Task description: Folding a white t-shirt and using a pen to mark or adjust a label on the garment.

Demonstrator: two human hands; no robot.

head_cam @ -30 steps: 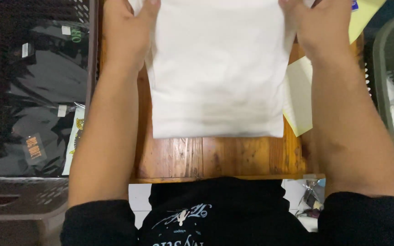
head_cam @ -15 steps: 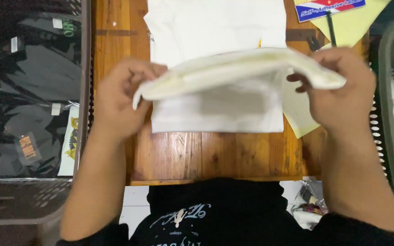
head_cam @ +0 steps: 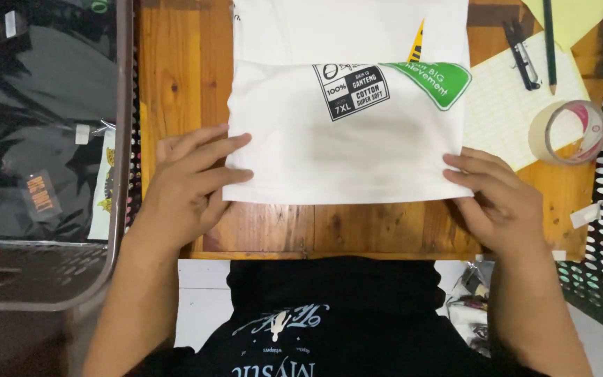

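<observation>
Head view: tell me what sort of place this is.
Probably a garment packing station: a folded white shirt on a wooden table, bagged black clothing in a crate, plus a tape roll and snips.

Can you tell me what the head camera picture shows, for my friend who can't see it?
Two hands, left hand and right hand, press the side edges of a folded white shirt on a wooden table. A tape roll lies to the right.
</observation>
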